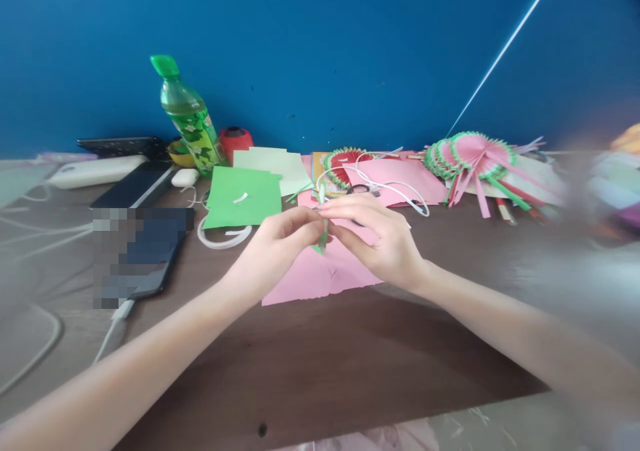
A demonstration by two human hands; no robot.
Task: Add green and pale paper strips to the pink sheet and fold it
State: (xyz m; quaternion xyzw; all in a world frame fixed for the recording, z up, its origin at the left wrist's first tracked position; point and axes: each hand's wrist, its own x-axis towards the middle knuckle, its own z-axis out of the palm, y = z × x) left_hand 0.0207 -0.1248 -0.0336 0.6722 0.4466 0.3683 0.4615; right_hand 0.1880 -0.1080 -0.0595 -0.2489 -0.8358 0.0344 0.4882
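Our left hand (279,243) and right hand (387,239) pinch a folded green strip (323,242); uneven pressure could crush or tear it.

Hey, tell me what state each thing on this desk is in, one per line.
green paper strip, upright, pinched by both hands
left hand, shut on strip
right hand, shut on strip
bottle, standing, capped
phone, flat, cable plugged in
pink sheet, flat on desk

Bright, even daylight; soft shadows are cast on the desk (320,364). Edges, esp. right, are smeared w/ blur.
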